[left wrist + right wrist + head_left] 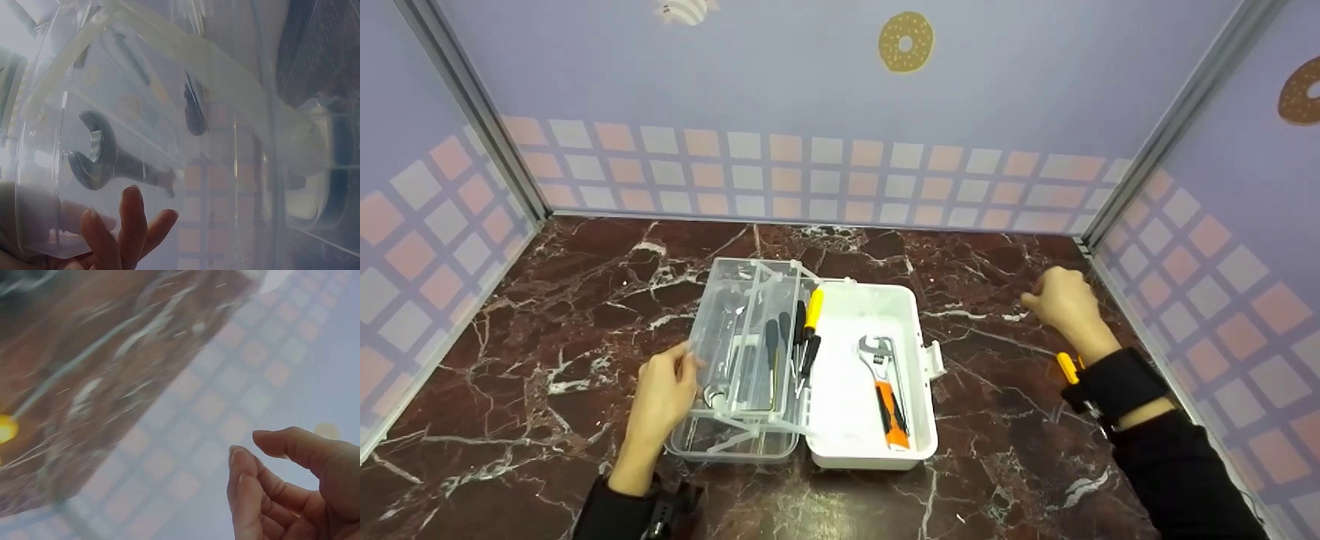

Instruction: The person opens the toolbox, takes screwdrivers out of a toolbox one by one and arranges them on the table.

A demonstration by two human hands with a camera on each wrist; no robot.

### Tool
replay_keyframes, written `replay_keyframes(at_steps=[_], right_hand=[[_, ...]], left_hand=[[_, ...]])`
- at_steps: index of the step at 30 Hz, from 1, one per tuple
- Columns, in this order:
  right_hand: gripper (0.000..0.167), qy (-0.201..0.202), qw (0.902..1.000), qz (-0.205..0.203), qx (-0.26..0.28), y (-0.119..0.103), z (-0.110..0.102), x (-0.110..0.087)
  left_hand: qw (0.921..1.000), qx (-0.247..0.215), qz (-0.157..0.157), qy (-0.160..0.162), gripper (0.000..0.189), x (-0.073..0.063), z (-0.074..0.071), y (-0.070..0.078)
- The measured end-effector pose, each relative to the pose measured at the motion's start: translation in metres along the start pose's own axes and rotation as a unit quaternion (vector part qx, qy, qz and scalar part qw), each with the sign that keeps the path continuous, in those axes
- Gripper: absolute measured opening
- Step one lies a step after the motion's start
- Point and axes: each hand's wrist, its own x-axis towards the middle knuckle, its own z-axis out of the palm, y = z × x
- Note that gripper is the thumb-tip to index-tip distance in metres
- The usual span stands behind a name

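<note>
Table (997,450): dark veined stone, beneath both hands.
Box (840,405): white, uncovered, to the right of the left fingers; Wrench and Rod lie inside.
Trays (727,274): clear plastic, folded out beside the Box, right at the left fingers; Spanner and Drivers are in them.
Left hand (664,386): at the Trays' outer edge, fingers (132,225) spread and slightly bent; cannot tell whether they pinch it.
Right hand (1069,300): well right of the Box, loosely curled, holding nothing; the right wrist view shows a narrow gap between thumb and forefinger, hidden from the head view.
Wrench (879,371): orange-and-black handle, between the two hands.
Spanner (104,163): just beyond the left fingertips, its forked end plain in the left wrist view, faint from the head.
Drivers (772,345): past the left fingers, mostly dark-handled, one yellow.
Rod (901,390): thin, alongside the Wrench.
Yellow item (1067,367): behind the right fingers, partly hidden by the wristband (1121,390).
</note>
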Motion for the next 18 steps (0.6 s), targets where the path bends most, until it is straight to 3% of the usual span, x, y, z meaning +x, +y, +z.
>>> replay_keyframes(at_steps=[5,12,18], right_hand=[[0.021,0.0,0.9978,-0.054,0.039,-0.046,0.005,0.008],[0.021,-0.024,0.9923,-0.092,0.079,-0.11,0.022,0.011],[0.016,-0.054,0.987,-0.11,0.104,-0.151,0.042,0.01]], left_hand=[[1.0,-0.003,0.004,0.005,0.031,0.0,0.001,-0.001],[0.9995,0.005,0.02,0.022,0.028,-0.001,0.002,-0.003],[0.9995,0.01,0.017,0.024,0.029,0.0,0.001,-0.004]])
